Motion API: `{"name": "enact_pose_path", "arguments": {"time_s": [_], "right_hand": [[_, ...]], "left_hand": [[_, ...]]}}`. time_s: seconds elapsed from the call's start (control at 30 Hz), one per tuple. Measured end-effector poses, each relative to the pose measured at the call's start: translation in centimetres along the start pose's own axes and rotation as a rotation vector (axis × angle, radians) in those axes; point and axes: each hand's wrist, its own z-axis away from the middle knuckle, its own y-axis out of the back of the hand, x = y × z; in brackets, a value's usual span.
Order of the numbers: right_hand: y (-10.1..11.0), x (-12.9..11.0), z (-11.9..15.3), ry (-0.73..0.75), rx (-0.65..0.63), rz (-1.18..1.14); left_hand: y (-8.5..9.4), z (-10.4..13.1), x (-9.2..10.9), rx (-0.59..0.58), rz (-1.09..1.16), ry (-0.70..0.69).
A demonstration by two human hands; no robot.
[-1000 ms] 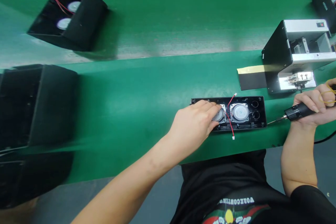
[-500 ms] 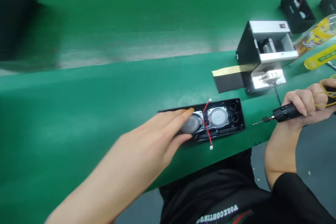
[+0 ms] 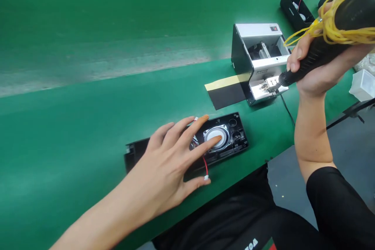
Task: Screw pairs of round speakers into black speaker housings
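Screwdriver is now up from panel to feeder, clamped in right hand, left hand spread over panel; I judge screw pickup, needing steady tip alignment.

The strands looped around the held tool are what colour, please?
The strands are yellow, best seen in the head view.

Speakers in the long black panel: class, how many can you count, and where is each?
2: a right-hand speaker in the panel, and a left-hand speaker, mostly covered by the left hand. The hand could hide more.
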Motion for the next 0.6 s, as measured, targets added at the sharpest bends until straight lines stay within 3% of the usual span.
{"name": "enact_pose_path", "arguments": {"time_s": [0.17,0.37,0.6], "right_hand": [[-1.2,0.2,0.6,0.0,0.081,0.055],[0.1,-0.4,1.2,-0.04,0.09,0.064],[3.5,-6.5,0.8,-0.369,-0.119,0.11]], "left_hand": [[1.4,-0.6,0.5,-0.049,-0.065,0.001],[1.4,-1.3,1.0,-0.021,-0.092,-0.004],[1.2,-1.6,1.9,0.015,-0.058,0.034]]}}
